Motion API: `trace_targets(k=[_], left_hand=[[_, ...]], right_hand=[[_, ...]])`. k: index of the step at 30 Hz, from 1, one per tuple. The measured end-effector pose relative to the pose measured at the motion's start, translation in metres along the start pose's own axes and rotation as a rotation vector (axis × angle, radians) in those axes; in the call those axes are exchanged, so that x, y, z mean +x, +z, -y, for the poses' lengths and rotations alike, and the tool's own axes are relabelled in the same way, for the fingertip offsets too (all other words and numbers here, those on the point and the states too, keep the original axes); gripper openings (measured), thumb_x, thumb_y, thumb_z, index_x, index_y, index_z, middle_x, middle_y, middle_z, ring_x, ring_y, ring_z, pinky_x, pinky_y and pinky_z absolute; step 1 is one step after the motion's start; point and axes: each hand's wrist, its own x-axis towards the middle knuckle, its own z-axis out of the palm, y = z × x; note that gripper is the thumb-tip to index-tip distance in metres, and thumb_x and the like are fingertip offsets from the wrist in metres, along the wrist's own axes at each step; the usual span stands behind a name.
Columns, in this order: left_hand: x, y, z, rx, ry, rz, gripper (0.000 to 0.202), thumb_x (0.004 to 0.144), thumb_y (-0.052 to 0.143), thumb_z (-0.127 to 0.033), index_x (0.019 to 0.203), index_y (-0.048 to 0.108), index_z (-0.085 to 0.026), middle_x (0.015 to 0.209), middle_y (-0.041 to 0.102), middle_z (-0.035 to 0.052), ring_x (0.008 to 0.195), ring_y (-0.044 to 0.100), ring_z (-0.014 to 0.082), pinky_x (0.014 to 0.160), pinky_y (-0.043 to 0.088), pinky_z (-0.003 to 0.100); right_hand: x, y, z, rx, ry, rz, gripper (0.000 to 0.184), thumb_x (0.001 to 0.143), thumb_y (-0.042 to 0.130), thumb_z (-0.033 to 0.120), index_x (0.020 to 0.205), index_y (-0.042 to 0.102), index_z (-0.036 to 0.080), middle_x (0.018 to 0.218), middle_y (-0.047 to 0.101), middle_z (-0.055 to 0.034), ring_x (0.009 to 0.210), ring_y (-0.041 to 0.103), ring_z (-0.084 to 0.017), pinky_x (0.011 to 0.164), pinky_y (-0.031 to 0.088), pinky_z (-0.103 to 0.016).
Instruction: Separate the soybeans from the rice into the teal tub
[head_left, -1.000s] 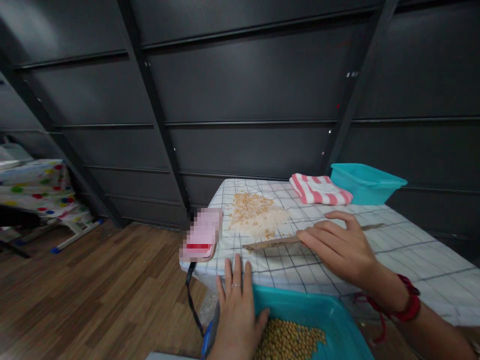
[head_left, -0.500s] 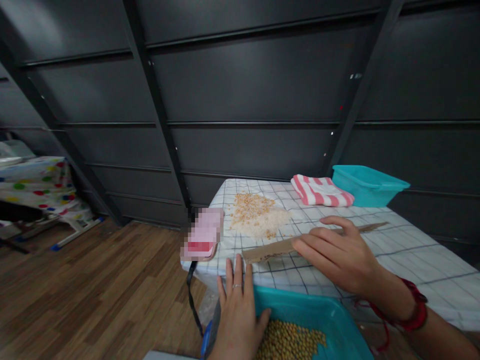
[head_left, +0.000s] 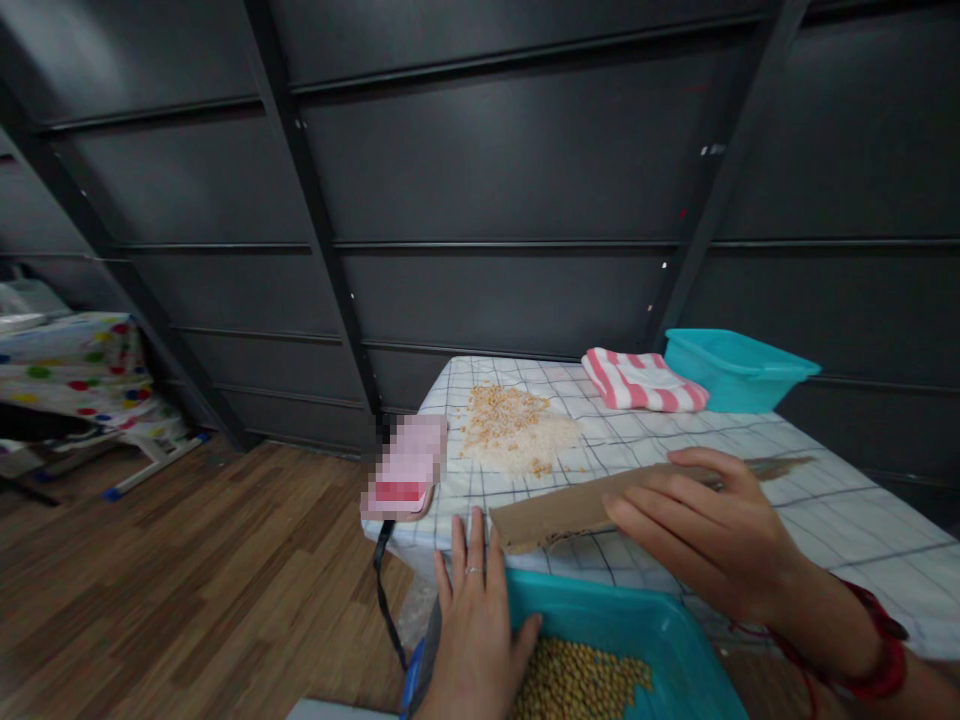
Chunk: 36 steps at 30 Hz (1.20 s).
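Observation:
A long strip of cardboard (head_left: 559,505) is gripped in my right hand (head_left: 697,520), tilted over the near part of the checked cloth, its torn edge facing me. My left hand (head_left: 476,620) lies with fingers stretched out at the table's near edge, beside the left end of the strip. Its thumb reaches over the corner of a teal basin (head_left: 675,625), which holds a layer of greenish-brown beans (head_left: 581,680). Beyond the cardboard, a spread of white grains (head_left: 529,445) mixed with yellow kernels (head_left: 506,405) lies on the cloth.
A phone (head_left: 412,460) with a pinkish screen lies at the table's left edge, a black strap (head_left: 382,590) hanging below it. Toward the back right are a folded pink-and-white striped towel (head_left: 641,380) and a second teal basin (head_left: 739,370). A dark panelled wall (head_left: 510,180) stands behind.
My right hand has moved right and slightly toward me with the cardboard, which now shows more of its flat face. My left hand and the grains have stayed put.

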Motion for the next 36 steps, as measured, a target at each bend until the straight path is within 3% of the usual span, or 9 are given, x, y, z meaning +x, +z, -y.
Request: trace_targets(k=[4,11,17,23,36], left_hand=[[0.0,-0.004,-0.004,-0.005,-0.016,0.016,0.067,0.067,0.046,-0.025,0.129,0.03,-0.005,0.144,0.014,0.0178,0.129,-0.003,0.0338,0.102,0.011,0.061],[-0.001,-0.013,-0.008,-0.008,-0.067,0.112,0.073,0.069,0.045,-0.025,0.132,0.019,0.001,0.144,0.009,0.0182,0.126,-0.012,0.0312,0.104,0.007,0.057],[-0.002,-0.007,-0.005,-0.03,-0.046,0.06,0.072,0.07,0.043,-0.025,0.133,0.018,-0.001,0.144,0.012,0.019,0.126,-0.01,0.0321,0.102,0.008,0.06],[-0.003,0.005,0.002,-0.054,0.018,-0.04,0.072,0.071,0.044,-0.027,0.134,0.018,-0.005,0.144,0.012,0.0172,0.127,-0.007,0.0327,0.101,0.01,0.062],[-0.001,0.0,-0.001,-0.038,-0.023,0.011,0.072,0.069,0.045,-0.027,0.133,0.021,-0.003,0.143,0.014,0.0181,0.127,-0.006,0.0337,0.101,0.01,0.062]], right_hand=[[0.001,0.0,-0.001,-0.007,0.01,0.01,0.024,0.088,0.029,0.012,0.089,0.052,0.017,0.072,0.064,0.0021,0.066,0.05,-0.01,0.079,0.032,-0.035],[0.003,0.005,-0.003,-0.039,0.009,0.007,0.017,0.086,0.036,0.011,0.089,0.052,0.016,0.07,0.063,0.0016,0.065,0.05,-0.011,0.079,0.033,-0.035],[0.004,0.004,-0.004,-0.077,0.034,-0.048,0.015,0.084,0.04,0.01,0.089,0.052,0.016,0.07,0.063,0.001,0.066,0.05,-0.012,0.079,0.033,-0.036],[0.011,0.008,-0.003,-0.09,0.007,-0.017,0.018,0.086,0.035,0.011,0.088,0.053,0.015,0.067,0.063,0.0014,0.065,0.05,-0.012,0.078,0.033,-0.036],[0.005,0.004,-0.003,-0.056,0.013,-0.029,0.016,0.085,0.037,0.011,0.09,0.052,0.015,0.07,0.063,0.0008,0.066,0.051,-0.012,0.078,0.033,-0.036]])
